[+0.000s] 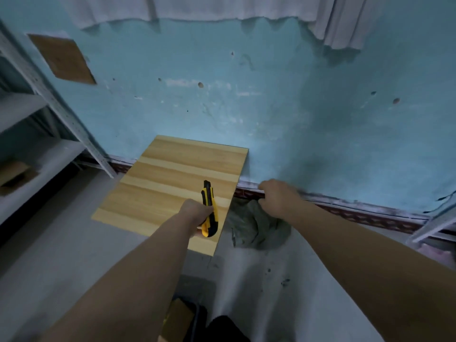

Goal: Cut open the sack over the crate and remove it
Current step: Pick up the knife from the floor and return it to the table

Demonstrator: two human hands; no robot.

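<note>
My left hand (196, 213) grips a yellow and black utility knife (209, 213), its tip pointing away from me, over the near right part of a light wooden crate top (167, 178). Right of the crate, a crumpled grey-green sack (256, 225) lies on the floor against the wall base. My right hand (278, 196) is directly above the sack with its fingers curled down at the sack's top edge; the frame does not show whether they hold the cloth.
A blue wall (246, 95) stands right behind the crate. Metal shelving (49, 124) is at the left, and another shelf frame (434, 228) at the far right. The grey floor (61, 243) spreads around me, with dark objects (197, 322) near my feet.
</note>
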